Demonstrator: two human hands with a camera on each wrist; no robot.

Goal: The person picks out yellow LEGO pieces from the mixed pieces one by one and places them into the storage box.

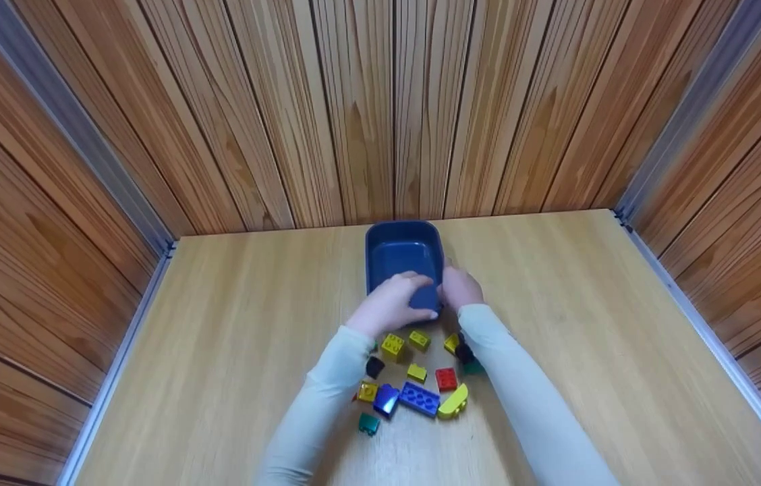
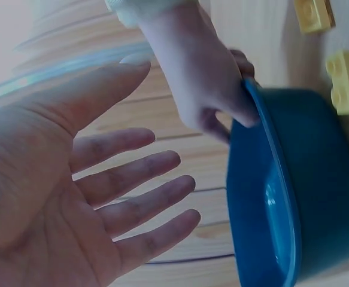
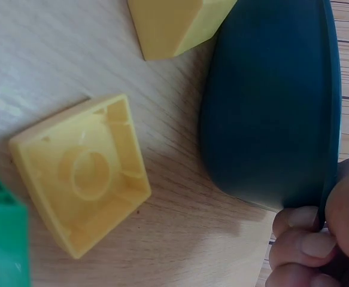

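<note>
A dark blue rectangular tray (image 1: 404, 233) stands near the back wall, its inside bare where it shows. My right hand (image 1: 460, 286) pinches its right rim; in the right wrist view the thumb and curled fingers (image 3: 318, 244) clasp the edge of the tray (image 3: 270, 113). Over the tray's near left part is my left hand (image 1: 395, 302), and the left wrist view shows that hand (image 2: 96, 185) with fingers spread and nothing held. Toward me lie toy building bricks: yellow bricks (image 1: 392, 346), a red brick (image 1: 446, 379), a long blue brick (image 1: 419, 399) and a curved yellow brick (image 1: 453, 401).
A shiny blue brick (image 1: 386, 400) and a green brick (image 1: 368, 424) lie at the near side of the pile. Black pieces (image 1: 374, 367) sit beside the left sleeve. Wood-panelled walls (image 1: 353, 121) enclose the wooden table (image 1: 232, 351) at the back and sides.
</note>
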